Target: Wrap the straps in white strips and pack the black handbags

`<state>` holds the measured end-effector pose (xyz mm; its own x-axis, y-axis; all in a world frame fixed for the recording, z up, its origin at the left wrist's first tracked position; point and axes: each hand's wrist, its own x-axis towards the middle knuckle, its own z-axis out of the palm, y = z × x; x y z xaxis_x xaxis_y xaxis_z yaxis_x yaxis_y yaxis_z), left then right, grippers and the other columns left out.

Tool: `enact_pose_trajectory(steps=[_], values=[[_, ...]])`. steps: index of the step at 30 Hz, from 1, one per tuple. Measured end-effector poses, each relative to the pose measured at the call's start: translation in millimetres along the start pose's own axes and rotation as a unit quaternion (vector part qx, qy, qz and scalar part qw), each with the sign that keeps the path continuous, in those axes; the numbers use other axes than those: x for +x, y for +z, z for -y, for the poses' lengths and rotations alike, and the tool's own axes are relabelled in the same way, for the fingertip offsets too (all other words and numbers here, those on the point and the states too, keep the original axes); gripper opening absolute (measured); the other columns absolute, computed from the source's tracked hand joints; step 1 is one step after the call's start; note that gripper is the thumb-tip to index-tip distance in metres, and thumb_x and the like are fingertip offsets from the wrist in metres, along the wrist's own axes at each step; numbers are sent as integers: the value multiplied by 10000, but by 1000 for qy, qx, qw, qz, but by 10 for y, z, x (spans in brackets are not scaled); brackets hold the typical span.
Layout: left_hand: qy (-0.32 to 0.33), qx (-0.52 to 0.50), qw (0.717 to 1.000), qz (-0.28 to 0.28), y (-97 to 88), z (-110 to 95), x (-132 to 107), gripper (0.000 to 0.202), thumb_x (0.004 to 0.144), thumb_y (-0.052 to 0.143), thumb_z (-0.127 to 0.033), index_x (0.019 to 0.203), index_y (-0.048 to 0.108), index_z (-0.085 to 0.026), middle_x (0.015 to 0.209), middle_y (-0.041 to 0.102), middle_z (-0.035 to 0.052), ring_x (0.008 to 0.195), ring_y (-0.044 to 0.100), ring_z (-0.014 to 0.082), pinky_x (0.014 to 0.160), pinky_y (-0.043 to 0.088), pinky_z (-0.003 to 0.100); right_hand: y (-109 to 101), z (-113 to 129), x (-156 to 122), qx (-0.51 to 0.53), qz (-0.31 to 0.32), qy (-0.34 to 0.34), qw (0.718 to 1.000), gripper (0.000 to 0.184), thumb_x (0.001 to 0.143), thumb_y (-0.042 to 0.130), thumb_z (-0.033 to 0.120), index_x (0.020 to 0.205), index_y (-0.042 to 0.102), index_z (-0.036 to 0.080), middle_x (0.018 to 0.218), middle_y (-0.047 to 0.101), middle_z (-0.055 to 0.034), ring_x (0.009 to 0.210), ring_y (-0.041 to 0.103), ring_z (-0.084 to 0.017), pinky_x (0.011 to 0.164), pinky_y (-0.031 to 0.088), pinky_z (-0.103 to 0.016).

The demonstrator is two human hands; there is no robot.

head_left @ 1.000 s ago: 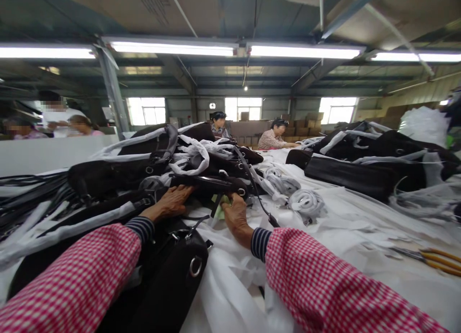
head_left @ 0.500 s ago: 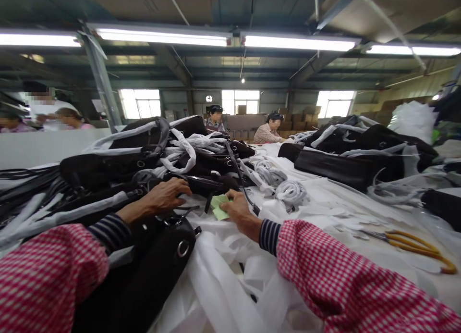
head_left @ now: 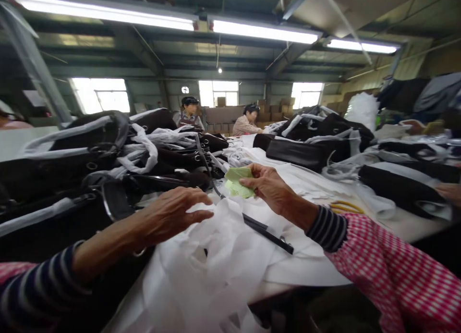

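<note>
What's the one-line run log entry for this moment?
right hand: holding pale green pieces; left hand: open, apparently empty; black bags: heaped at left

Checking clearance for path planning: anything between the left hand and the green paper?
Nothing visible blocks the gap between the left hand and the green paper held in the right hand. White sheeting lies below; a dark strap seems to run behind, depth unclear.

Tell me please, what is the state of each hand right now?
Left hand: open, with nothing visible held.
Right hand: closed, holding green paper between thumb and fingers.
</note>
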<state>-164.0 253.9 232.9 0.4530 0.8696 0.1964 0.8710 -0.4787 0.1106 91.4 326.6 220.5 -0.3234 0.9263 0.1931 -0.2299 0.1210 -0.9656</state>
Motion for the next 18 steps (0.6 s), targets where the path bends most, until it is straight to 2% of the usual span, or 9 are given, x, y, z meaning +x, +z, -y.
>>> enact_pose_trajectory(steps=[3, 6, 8, 10, 13, 15, 18], values=[[98, 8, 995, -15, 182, -415, 226, 479, 1008, 488, -606, 1279, 669, -255, 1321, 700, 71, 1192, 664, 253, 1051, 502, 384, -357, 70, -271, 21, -35, -8, 999, 366, 575, 898, 211, 823, 632, 172, 796, 713, 3, 674, 642, -131, 605, 509, -245], [145, 3, 989, 6, 441, -895, 393, 605, 987, 501, -640, 1369, 608, -184, 1423, 638, 151, 1303, 610, 311, 1070, 511, 445, -625, 103, -525, 44, -67, -10, 997, 386, 559, 921, 220, 825, 645, 174, 797, 721, 3, 688, 651, -137, 627, 518, -252], [193, -4, 980, 46, 662, -1165, 420, 609, 994, 484, -638, 1445, 549, -234, 1538, 547, 130, 1427, 503, 327, 1148, 447, 511, -757, 93, -669, 56, -78, -11, 995, 387, 560, 928, 220, 816, 642, 175, 813, 732, -2, 702, 657, -136, 632, 518, -244], [244, -9, 966, 84, 893, -1320, 387, 539, 1027, 442, -598, 1484, 504, -319, 1610, 473, 62, 1509, 397, 307, 1214, 358, 544, -864, 57, -787, 68, -83, -10, 994, 394, 560, 933, 218, 815, 636, 175, 827, 738, -5, 711, 659, -131, 637, 520, -236], [259, 12, 960, 103, 1173, -1285, 317, 495, 1049, 450, -513, 1522, 455, -369, 1666, 384, 25, 1541, 330, 312, 1216, 342, 528, -989, -22, -914, 90, -86, -6, 992, 404, 561, 937, 218, 822, 632, 173, 832, 733, 1, 716, 657, -127, 654, 529, -239], [233, 36, 967, 100, 1290, -1137, 310, 504, 1053, 448, -485, 1549, 411, -404, 1690, 333, 17, 1534, 334, 325, 1184, 376, 515, -1053, -65, -974, 99, -87, 3, 991, 406, 562, 940, 227, 819, 630, 175, 834, 731, 4, 718, 656, -129, 662, 539, -247], [172, 75, 979, 78, 1385, -897, 378, 482, 1068, 389, -494, 1549, 393, -453, 1673, 365, 16, 1498, 383, 326, 1139, 414, 510, -1117, -81, -1048, 105, -86, 12, 991, 414, 551, 950, 239, 809, 631, 182, 827, 729, 6, 715, 655, -138, 651, 550, -255]])
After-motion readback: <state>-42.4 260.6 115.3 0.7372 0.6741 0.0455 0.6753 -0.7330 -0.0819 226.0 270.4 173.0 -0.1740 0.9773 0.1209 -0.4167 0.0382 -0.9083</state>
